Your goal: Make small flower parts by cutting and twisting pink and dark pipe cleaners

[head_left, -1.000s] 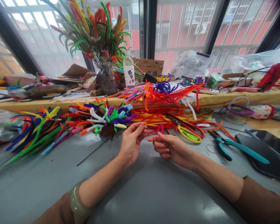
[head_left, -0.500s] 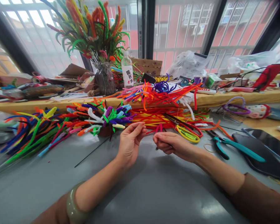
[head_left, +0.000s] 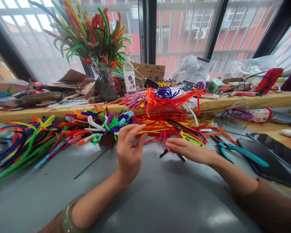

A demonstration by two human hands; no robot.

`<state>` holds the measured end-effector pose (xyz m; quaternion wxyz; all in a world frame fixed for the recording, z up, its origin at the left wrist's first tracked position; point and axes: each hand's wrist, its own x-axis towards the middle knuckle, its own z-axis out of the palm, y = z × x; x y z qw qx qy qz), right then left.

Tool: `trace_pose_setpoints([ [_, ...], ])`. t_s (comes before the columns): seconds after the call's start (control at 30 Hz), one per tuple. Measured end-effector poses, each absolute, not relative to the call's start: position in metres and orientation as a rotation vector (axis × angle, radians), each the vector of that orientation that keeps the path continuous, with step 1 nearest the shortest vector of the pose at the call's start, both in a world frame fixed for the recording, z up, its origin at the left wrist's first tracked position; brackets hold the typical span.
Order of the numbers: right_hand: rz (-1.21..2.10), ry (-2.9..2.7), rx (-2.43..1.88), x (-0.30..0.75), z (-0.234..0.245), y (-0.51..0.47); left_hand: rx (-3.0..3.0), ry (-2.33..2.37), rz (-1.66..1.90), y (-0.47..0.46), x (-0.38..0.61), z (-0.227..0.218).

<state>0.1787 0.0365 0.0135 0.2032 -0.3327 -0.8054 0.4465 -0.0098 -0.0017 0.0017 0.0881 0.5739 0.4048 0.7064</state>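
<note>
My left hand (head_left: 129, 155) is raised over the grey table, fingers bent and blurred, thumb apart from them, and nothing shows in it. A ring and a green bangle (head_left: 74, 215) are on that arm. My right hand (head_left: 186, 149) reaches in from the right with its fingers stretched out flat; its thumb and palm side are hidden. Dark brown fuzzy pipe cleaner pieces (head_left: 164, 153) stick out below its fingers. Just beyond the fingertips stands a bent magenta pipe cleaner (head_left: 163, 136). Scissors (head_left: 192, 137) with red and yellow handles lie right behind this hand.
Colourful pipe cleaner bundles (head_left: 26, 142) spread along the table's back and left. Teal-handled pliers (head_left: 247, 154) and dark phones (head_left: 264, 161) lie to the right. A thin dark stem (head_left: 91, 165) lies left. The cluttered ledge holds a water bottle (head_left: 129, 76) and a vase (head_left: 105, 85).
My hands were pinched close together with a fine thread or wire between them. Now they have drawn apart and their fingers have loosened. The view has shifted slightly.
</note>
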Motion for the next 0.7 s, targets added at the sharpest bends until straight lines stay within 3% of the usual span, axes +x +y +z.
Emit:
trace_pose_setpoints([
  [0.07,1.051,-2.439,-0.937,0.179,0.013,0.035,2.279,1.229,1.938,-0.007,-0.009,0.001],
  [0.13,0.869,-2.614,-0.941,0.177,0.010,0.032,2.744,1.245,1.453,-0.010,-0.007,-0.002],
  [0.23,0.611,-2.762,-0.948,0.173,0.004,0.027,2.865,1.436,0.717,-0.009,-0.002,-0.008],
  [0.3,0.501,-2.795,-0.973,0.172,0.002,0.026,2.812,1.527,0.433,-0.008,0.000,-0.011],
  [0.4,0.430,-2.827,-1.010,0.172,0.001,0.027,2.818,1.542,0.245,-0.007,0.001,-0.011],
  [0.7,0.239,-2.851,-1.049,0.173,0.000,0.028,2.849,1.543,0.195,-0.012,0.004,-0.011],
])
